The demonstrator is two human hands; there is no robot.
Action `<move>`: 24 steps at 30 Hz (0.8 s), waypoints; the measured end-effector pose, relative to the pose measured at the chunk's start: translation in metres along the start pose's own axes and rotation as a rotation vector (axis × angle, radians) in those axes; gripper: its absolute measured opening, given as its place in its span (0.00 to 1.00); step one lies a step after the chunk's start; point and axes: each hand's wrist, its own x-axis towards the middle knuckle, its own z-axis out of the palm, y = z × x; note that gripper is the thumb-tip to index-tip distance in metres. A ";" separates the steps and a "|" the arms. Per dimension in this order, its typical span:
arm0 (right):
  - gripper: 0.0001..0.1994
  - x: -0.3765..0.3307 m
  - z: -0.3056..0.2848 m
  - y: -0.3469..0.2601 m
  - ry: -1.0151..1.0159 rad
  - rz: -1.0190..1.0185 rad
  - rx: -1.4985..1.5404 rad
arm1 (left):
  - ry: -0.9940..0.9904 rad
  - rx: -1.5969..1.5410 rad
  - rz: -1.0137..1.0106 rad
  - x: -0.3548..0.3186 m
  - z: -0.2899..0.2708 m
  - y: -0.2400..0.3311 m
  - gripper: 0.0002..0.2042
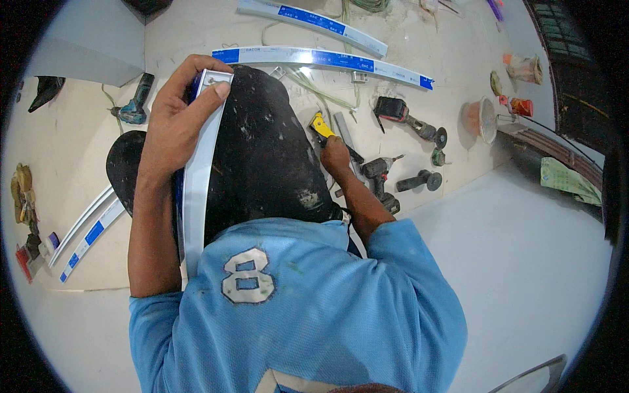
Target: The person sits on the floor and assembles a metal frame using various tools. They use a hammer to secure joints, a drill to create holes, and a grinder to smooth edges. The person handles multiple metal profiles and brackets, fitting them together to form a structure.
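My left hand [180, 114] grips the top end of a long white metal profile strip [195, 196]. The strip runs down along my raised knee in paint-flecked black trousers [262, 150]. My thumb presses on the strip's upper end. My right hand [335, 157] reaches down to the floor beyond the knee. Its fingers are closed on a yellow-handled tool [319, 124], next to a short grey metal piece [344, 131]. My blue shirt [295, 301] fills the lower part of the view.
Two long white profiles with blue labels [327, 60] [314, 21] lie on the floor ahead. An angle grinder [409, 121], a cordless drill [377, 173] and an orange bucket [481, 118] are to the right. Another drill [134, 105] and more profiles [85, 232] lie to the left.
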 end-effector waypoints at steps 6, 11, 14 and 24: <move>0.25 0.005 -0.132 0.011 -0.086 -0.046 0.031 | 0.011 -0.067 0.027 -0.005 0.000 -0.004 0.17; 0.22 0.011 -0.273 -0.001 -0.272 -0.179 -0.193 | 0.001 -0.051 0.028 -0.002 -0.002 -0.006 0.17; 0.21 0.018 -0.303 -0.008 -0.214 -0.066 -0.180 | 0.003 -0.058 0.047 -0.004 0.001 -0.003 0.16; 0.30 0.047 -0.294 0.005 -0.046 0.062 -0.012 | -0.012 -0.081 -0.039 -0.006 -0.001 0.004 0.15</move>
